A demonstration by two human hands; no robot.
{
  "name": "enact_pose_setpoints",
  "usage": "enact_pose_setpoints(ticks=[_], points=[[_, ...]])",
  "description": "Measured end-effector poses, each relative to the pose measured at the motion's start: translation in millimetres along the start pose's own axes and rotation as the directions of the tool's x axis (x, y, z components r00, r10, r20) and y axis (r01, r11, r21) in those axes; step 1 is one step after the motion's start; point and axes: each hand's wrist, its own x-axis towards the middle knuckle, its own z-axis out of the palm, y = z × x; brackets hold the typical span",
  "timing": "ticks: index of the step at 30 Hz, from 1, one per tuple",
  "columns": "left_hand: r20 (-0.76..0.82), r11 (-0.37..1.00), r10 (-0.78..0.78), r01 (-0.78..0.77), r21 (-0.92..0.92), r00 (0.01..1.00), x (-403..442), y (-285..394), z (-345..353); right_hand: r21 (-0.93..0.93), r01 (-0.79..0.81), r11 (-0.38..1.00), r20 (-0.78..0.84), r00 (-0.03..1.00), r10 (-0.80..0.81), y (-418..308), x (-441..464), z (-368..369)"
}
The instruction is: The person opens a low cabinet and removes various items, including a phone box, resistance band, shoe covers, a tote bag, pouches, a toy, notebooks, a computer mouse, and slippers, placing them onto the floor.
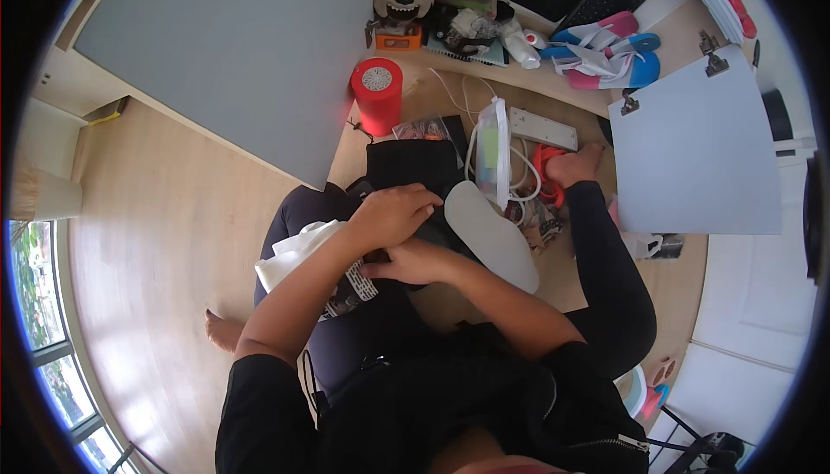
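My left hand (395,213) lies across a black, flat, fabric-like thing (411,163) on my lap, its fingers bent and pointing right. Just below it, my right hand (413,264) is closed, with the thumb towards the left; what its fingers hold is hidden under my left forearm. A white cloth-like thing (298,251) rests on my left thigh, partly covered by that forearm. Beside it is a dark piece with white print (359,284). To the right of my hands leans a pale grey, rounded, sole-shaped piece (494,236).
A red cylindrical speaker (379,98), a white-edged clear pouch (493,154) and a power strip (543,129) with cables are in front of me. A large grey panel (225,50) stands left, a clipped white board (696,145) right. Flip-flops (605,50) lie on the shelf.
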Motion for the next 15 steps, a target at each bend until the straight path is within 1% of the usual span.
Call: enact_pose_setpoints(ticks=[1,2,3,4,5,6,7,8,10,12,13,15], points=[[0.058,0.977,-0.066,0.077,-0.2,0.996,7.6,-8.2,1.5,-0.131,-0.066,0.989,0.246,0.964,0.097,-8.7,-1.7,-34.6],[0.053,0.977,-0.056,0.066,-0.204,0.997,11.5,-16.7,2.0,-0.324,-0.001,0.946,0.292,0.951,0.101,-14.0,-5.3,-69.0],[0.024,0.903,-0.107,0.108,-0.416,0.994,12.7,-26.1,2.3,-0.43,-0.067,0.9,0.244,0.951,0.187,-18.3,-4.2,-99.9],[0.013,0.781,-0.164,0.138,-0.61,0.986,13.0,-35.1,5.3,-0.52,-0.096,0.849,0.135,0.972,0.192,-24.7,-0.3,-130.9],[-0.021,0.678,-0.186,0.113,-0.726,0.982,12.2,-43.0,12.6,-0.477,-0.128,0.869,-0.05,0.992,0.119,-26.7,5.7,-159.8],[-0.02,0.675,-0.177,0.106,-0.73,0.984,12.0,-47.7,11.5,-0.442,-0.27,0.855,-0.255,0.952,0.169,-47.1,15.7,-184.5],[0.026,0.665,-0.203,0.157,-0.73,0.979,12.6,-52.6,9.3,-0.535,-0.342,0.772,-0.46,0.885,0.074,-50.0,31.6,-210.5],[0.074,0.653,-0.229,0.21,-0.728,0.971,13.5,-56.1,8.5,-0.684,-0.305,0.663,-0.538,0.824,-0.177,-48.2,46.7,-240.6],[0.075,0.627,-0.248,0.22,-0.747,0.966,16.5,-62.0,13.3,-0.735,-0.383,0.559,-0.641,0.66,-0.391,-50.2,82.0,-291.0],[0.112,0.63,-0.238,0.241,-0.738,0.965,21.5,-66.7,16.4,-0.753,-0.397,0.525,-0.653,0.553,-0.518,-34.8,111.9,-331.9],[0.11,0.634,-0.235,0.238,-0.736,0.966,22.6,-67.2,16.6,-0.753,-0.398,0.524,-0.653,0.548,-0.522,-26.7,122.1,-343.2],[0.17,0.622,-0.257,0.297,-0.725,0.951,23.4,-67.8,16.5,-0.669,-0.479,0.569,-0.688,0.689,-0.228,-17.5,134.9,-352.4]])
